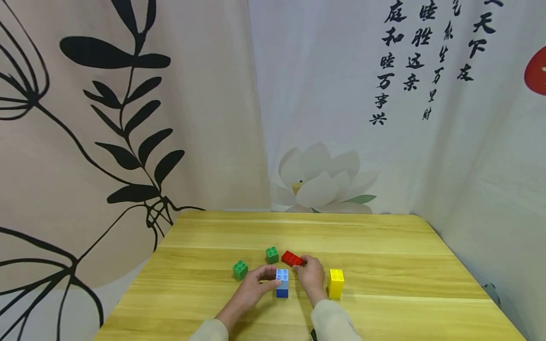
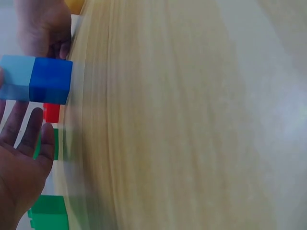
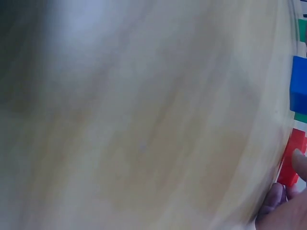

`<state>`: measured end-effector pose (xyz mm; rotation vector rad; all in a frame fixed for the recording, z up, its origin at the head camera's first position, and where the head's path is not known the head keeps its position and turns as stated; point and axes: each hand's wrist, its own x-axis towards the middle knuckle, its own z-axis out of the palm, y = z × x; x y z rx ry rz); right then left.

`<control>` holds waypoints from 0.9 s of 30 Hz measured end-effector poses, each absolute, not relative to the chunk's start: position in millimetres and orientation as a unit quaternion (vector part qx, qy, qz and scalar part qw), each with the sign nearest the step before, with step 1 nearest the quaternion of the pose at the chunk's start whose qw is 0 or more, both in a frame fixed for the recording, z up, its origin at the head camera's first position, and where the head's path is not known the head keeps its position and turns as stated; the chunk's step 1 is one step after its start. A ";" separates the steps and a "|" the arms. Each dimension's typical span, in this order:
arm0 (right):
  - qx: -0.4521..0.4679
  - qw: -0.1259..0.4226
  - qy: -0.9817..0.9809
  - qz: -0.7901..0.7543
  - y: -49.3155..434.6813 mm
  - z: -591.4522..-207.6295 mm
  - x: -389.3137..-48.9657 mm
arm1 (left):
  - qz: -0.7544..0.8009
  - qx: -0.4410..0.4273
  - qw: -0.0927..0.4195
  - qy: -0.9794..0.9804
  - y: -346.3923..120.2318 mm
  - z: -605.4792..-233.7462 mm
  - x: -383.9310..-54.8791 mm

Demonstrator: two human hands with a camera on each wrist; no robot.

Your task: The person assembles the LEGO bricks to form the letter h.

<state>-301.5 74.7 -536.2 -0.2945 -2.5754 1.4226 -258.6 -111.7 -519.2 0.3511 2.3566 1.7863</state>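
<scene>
My left hand (image 1: 256, 284) pinches a light blue brick (image 1: 282, 275) between thumb and fingers. Below it a dark blue brick (image 1: 282, 293) is joined on; in the left wrist view the pair (image 2: 50, 80) lies sideways across the picture. The other fingers of that hand are loosely spread. My right hand (image 1: 312, 277) grips one end of a red studded brick (image 1: 292, 258), its thumb (image 3: 300, 163) on the brick's side in the right wrist view. The red brick sits just beyond the blue pair, tilted in the head view.
Two green bricks (image 1: 272, 255) (image 1: 240, 270) stand on the wooden table (image 1: 384, 241), one behind the blue pair and one left of it. A tall yellow block (image 1: 336, 283) stands right of my right hand. A printed curtain (image 1: 222, 94) hangs behind the table's far edge.
</scene>
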 end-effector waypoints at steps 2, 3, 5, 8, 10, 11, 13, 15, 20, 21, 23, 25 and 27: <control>-0.104 0.086 -0.868 0.479 75.7 -536.3 -301.1 | 0.595 0.121 0.081 0.790 -110.9 -519.2 -258.6; -0.106 0.082 -0.868 0.478 76.2 -535.9 -300.6 | 0.593 0.120 0.082 0.792 -110.7 -519.3 -258.8; -0.109 0.077 -0.869 0.476 77.1 -535.1 -299.8 | 0.591 0.125 0.081 0.793 -110.3 -519.6 -258.8; -0.115 0.074 -0.869 0.476 77.8 -531.9 -297.6 | 0.590 0.126 0.083 0.793 -110.3 -519.7 -259.2; -0.117 0.072 -0.866 0.480 77.8 -528.5 -295.8 | 0.588 0.128 0.082 0.794 -110.8 -521.0 -260.0; -0.117 0.072 -0.864 0.483 77.6 -526.1 -295.0 | 0.588 0.127 0.083 0.794 -111.1 -521.2 -260.2; -0.120 0.069 -0.858 0.495 76.9 -521.6 -293.3 | 0.587 0.128 0.083 0.795 -111.8 -521.3 -260.2; -0.120 0.070 -0.852 0.505 76.2 -517.8 -292.2 | 0.583 0.133 0.079 0.797 -112.6 -521.9 -260.2; -0.117 0.085 -0.836 0.529 74.4 -509.2 -289.7 | 0.583 0.135 0.079 0.798 -113.4 -522.1 -260.3; -0.115 0.088 -0.833 0.534 73.8 -507.3 -289.2 | 0.583 0.136 0.078 0.797 -113.4 -522.1 -260.4; -0.111 0.093 -0.827 0.543 72.4 -503.6 -288.1 | 0.583 0.135 0.078 0.797 -113.2 -521.8 -260.5; -0.105 0.092 -0.822 0.553 71.2 -499.2 -286.9 | 0.582 0.135 0.079 0.798 -112.6 -521.5 -260.5; -0.098 0.091 -0.819 0.558 70.5 -494.5 -285.9 | 0.583 0.136 0.078 0.797 -111.7 -520.9 -260.2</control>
